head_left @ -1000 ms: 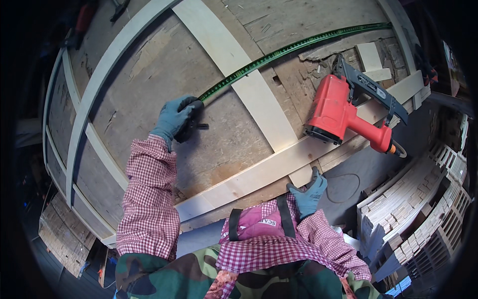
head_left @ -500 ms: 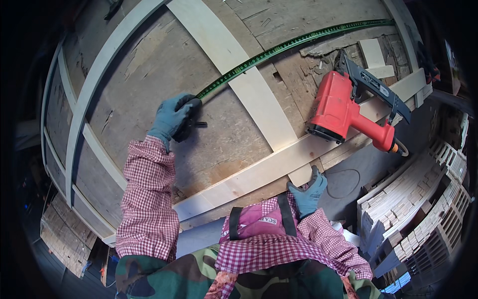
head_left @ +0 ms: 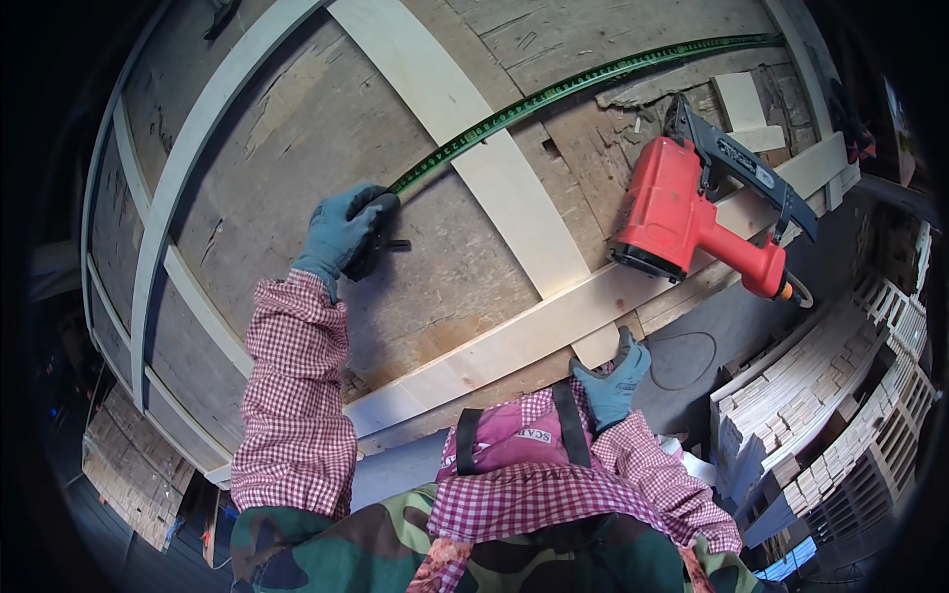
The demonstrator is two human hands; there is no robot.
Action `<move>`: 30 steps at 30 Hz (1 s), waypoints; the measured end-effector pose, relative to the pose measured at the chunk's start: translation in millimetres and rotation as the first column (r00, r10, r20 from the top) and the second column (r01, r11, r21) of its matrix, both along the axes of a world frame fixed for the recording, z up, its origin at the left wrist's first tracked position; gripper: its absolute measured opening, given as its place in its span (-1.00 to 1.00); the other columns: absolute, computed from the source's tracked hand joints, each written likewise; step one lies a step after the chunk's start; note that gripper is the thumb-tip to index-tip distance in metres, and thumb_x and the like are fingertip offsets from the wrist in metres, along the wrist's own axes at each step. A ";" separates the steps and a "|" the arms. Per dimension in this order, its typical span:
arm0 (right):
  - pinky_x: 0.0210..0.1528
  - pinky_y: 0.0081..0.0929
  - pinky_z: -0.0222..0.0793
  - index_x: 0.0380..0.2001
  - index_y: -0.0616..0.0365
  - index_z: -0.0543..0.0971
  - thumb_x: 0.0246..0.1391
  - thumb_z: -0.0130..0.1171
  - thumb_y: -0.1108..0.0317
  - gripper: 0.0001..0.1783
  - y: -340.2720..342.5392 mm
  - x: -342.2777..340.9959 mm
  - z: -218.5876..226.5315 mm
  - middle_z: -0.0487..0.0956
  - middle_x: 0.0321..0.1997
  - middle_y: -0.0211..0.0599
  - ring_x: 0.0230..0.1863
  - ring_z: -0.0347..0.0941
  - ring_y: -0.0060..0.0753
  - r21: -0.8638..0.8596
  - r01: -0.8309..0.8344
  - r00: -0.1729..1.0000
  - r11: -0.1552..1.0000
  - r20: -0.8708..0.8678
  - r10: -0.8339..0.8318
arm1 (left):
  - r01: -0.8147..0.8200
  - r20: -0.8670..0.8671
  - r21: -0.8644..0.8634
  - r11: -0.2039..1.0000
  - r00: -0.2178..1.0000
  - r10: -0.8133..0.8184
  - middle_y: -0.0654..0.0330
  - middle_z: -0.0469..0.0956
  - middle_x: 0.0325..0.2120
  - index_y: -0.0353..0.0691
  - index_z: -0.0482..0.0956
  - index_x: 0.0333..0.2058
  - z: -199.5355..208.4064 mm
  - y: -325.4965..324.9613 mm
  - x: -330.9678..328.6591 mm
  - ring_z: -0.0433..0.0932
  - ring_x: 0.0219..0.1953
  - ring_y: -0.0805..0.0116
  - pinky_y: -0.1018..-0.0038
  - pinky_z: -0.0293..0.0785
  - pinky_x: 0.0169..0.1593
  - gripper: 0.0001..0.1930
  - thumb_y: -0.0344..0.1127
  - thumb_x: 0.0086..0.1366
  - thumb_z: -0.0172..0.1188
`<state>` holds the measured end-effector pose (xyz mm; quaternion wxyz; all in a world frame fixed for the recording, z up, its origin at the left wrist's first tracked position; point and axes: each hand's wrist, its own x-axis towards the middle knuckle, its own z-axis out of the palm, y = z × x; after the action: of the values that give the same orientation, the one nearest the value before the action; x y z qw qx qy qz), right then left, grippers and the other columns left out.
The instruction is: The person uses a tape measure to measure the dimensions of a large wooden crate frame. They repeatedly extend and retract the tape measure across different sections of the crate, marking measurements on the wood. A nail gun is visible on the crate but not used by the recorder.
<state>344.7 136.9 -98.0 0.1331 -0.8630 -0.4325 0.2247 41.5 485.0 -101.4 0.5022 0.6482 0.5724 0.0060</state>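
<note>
My left hand [head_left: 341, 229], in a blue-grey glove, is closed around the dark case of a tape measure [head_left: 367, 255]. Its green blade [head_left: 554, 95] runs out to the upper right, crossing a pale wooden slat [head_left: 494, 178] and reaching the far right frame strip [head_left: 796, 59]. My right hand [head_left: 615, 383], gloved alike, lies at the near edge of the work with thumb and fingers apart. It rests by a short piece of pale wood [head_left: 597, 346] that sticks out from under the long front board [head_left: 524, 331].
A red nail gun [head_left: 657, 212] with a dark magazine lies across the front board at right. Small wood offcuts [head_left: 739, 104] sit behind it. Stacks of cut wood [head_left: 791, 415] stand at lower right. A thin hose or cord [head_left: 707, 361] loops beside my right hand.
Both hands and the nail gun hold their places. The green blade has shifted very slightly upward near its far end.
</note>
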 end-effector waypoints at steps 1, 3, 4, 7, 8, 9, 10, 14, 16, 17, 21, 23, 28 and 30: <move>0.20 -0.09 0.09 0.17 0.25 0.26 -0.43 0.50 0.09 0.04 -0.4 0.2 -0.3 0.28 0.09 -0.02 0.15 0.15 0.03 0.001 -0.001 1.000 1.000 0.002 0.001 | 0.006 0.000 0.007 1.000 1.000 -0.006 0.25 0.60 -0.31 -0.26 0.55 -0.08 -0.9 0.2 -0.6 0.50 -0.25 0.45 0.46 0.44 -0.07 -0.71 -0.30 0.27 0.08; 0.20 -0.09 0.09 0.17 0.26 0.26 -0.43 0.50 0.09 0.04 -1.3 0.3 -1.9 0.28 0.09 -0.01 0.15 0.15 0.03 0.013 -0.014 1.000 1.000 0.011 0.014 | 0.009 -0.006 0.010 1.000 1.000 -0.009 0.25 0.60 -0.31 -0.26 0.55 -0.08 -0.6 0.0 -0.5 0.50 -0.25 0.45 0.46 0.44 -0.07 -0.71 -0.29 0.27 0.08; 0.20 -0.09 0.09 0.17 0.26 0.26 -0.42 0.50 0.10 0.04 -1.4 0.2 -2.6 0.28 0.09 -0.01 0.15 0.15 0.04 0.019 -0.022 1.000 1.000 0.016 0.021 | 0.006 -0.012 0.005 1.000 1.000 -0.006 0.25 0.60 -0.31 -0.26 0.55 -0.08 1.3 0.0 0.8 0.50 -0.25 0.45 0.46 0.44 -0.07 -0.71 -0.29 0.27 0.08; 0.20 -0.08 0.10 0.17 0.27 0.26 -0.42 0.50 0.10 0.04 0.0 -0.4 -2.5 0.29 0.09 0.00 0.14 0.15 0.05 0.033 -0.009 1.000 0.999 0.009 0.009 | 0.013 -0.018 0.020 1.000 1.000 -0.012 0.14 0.61 -0.29 -0.21 0.54 -0.07 1.5 -0.7 1.2 0.55 -0.25 0.36 0.44 0.43 -0.06 -0.71 -0.29 0.25 0.09; 0.20 -0.08 0.10 0.17 0.27 0.26 -0.42 0.50 0.10 0.04 0.0 -0.6 -2.0 0.29 0.09 0.00 0.14 0.15 0.05 0.027 -0.012 1.000 1.000 0.012 0.012 | 0.018 -0.018 0.030 0.999 1.000 -0.017 0.09 0.62 -0.28 -0.18 0.53 -0.06 1.1 -0.8 1.2 0.57 -0.25 0.32 0.42 0.43 -0.06 -0.71 -0.30 0.24 0.09; 0.19 -0.08 0.10 0.17 0.27 0.25 -0.42 0.50 0.11 0.04 0.3 -0.4 -1.5 0.29 0.09 0.01 0.14 0.15 0.05 0.021 -0.016 1.000 1.000 0.015 0.016 | 0.016 -0.021 0.023 1.000 1.000 -0.015 0.09 0.62 -0.28 -0.18 0.53 -0.06 1.3 -0.7 1.4 0.57 -0.25 0.32 0.42 0.43 -0.05 -0.71 -0.30 0.24 0.09; 0.19 -0.08 0.10 0.17 0.27 0.25 -0.41 0.50 0.11 0.04 0.5 -0.3 -1.0 0.29 0.09 0.01 0.14 0.15 0.05 0.016 -0.019 1.000 1.000 0.018 0.019 | 0.013 -0.023 0.016 1.000 1.000 -0.013 0.10 0.62 -0.28 -0.18 0.53 -0.06 1.5 -0.4 1.8 0.57 -0.25 0.32 0.42 0.43 -0.05 -0.71 -0.29 0.24 0.09; 0.19 -0.08 0.10 0.17 0.27 0.26 -0.42 0.50 0.11 0.03 1.4 -1.1 0.2 0.29 0.09 0.01 0.14 0.16 0.05 0.014 -0.018 1.000 1.000 0.018 0.018 | 0.014 -0.040 0.006 1.000 0.999 -0.014 0.10 0.62 -0.27 -0.18 0.53 -0.06 1.4 -0.2 -0.1 0.57 -0.24 0.32 0.43 0.43 -0.05 -0.71 -0.29 0.25 0.09; 0.20 -0.09 0.10 0.16 0.26 0.26 -0.42 0.50 0.10 0.03 0.8 -0.6 -0.4 0.29 0.09 0.01 0.14 0.16 0.04 0.012 -0.011 1.000 1.000 0.013 0.011 | 0.007 -0.039 0.002 1.000 0.999 -0.007 0.11 0.63 -0.27 -0.18 0.53 -0.06 0.9 -0.3 1.1 0.57 -0.24 0.32 0.43 0.43 -0.05 -0.71 -0.30 0.25 0.09; 0.19 -0.10 0.10 0.17 0.26 0.27 -0.44 0.52 0.09 0.05 0.2 -0.2 -1.6 0.28 0.06 -0.01 0.12 0.16 0.03 0.022 -0.019 1.000 1.000 0.025 0.019 | 0.003 -0.039 0.000 1.000 0.999 -0.003 0.11 0.63 -0.27 -0.18 0.53 -0.06 0.9 -0.4 1.7 0.57 -0.24 0.32 0.43 0.43 -0.05 -0.71 -0.30 0.25 0.09; 0.19 -0.10 0.09 0.16 0.26 0.27 -0.45 0.52 0.09 0.05 0.9 0.0 -1.2 0.29 0.06 -0.02 0.13 0.16 0.03 0.023 -0.025 0.999 0.999 0.024 0.025 | 0.012 -0.028 0.020 1.000 1.000 -0.012 0.10 0.63 -0.27 -0.18 0.53 -0.06 1.7 -0.5 1.7 0.57 -0.24 0.32 0.42 0.43 -0.05 -0.71 -0.30 0.25 0.10; 0.20 -0.09 0.09 0.16 0.26 0.27 -0.42 0.50 0.10 0.03 1.4 0.0 0.3 0.30 0.09 -0.01 0.14 0.16 0.04 0.012 -0.021 1.000 1.000 0.014 0.021 | 0.016 -0.024 0.020 1.000 1.000 -0.015 0.10 0.63 -0.27 -0.18 0.54 -0.06 -0.9 -0.4 -0.2 0.57 -0.25 0.32 0.42 0.43 -0.05 -0.72 -0.31 0.25 0.11; 0.21 -0.09 0.09 0.16 0.25 0.27 -0.42 0.50 0.09 0.02 1.7 -0.5 0.9 0.29 0.10 -0.01 0.15 0.15 0.04 0.007 -0.015 1.000 1.000 0.011 0.015 | 0.007 -0.020 0.036 0.999 1.000 -0.006 0.08 0.63 -0.27 -0.18 0.54 -0.07 1.3 -1.8 1.6 0.57 -0.26 0.32 0.42 0.44 -0.07 -0.72 -0.32 0.24 0.13; 0.21 -0.09 0.09 0.16 0.25 0.27 -0.41 0.50 0.09 0.02 1.6 -0.4 0.4 0.29 0.10 -0.01 0.15 0.15 0.04 0.010 -0.018 1.000 1.000 0.010 0.018 | 0.009 -0.025 0.033 0.999 1.000 -0.008 0.08 0.63 -0.28 -0.18 0.54 -0.08 1.7 -1.7 1.8 0.57 -0.26 0.31 0.42 0.44 -0.07 -0.72 -0.32 0.24 0.14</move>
<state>344.3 138.4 -97.6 0.1332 -0.8595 -0.4420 0.2195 43.4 483.3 -99.8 0.4842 0.6590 0.5755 0.0052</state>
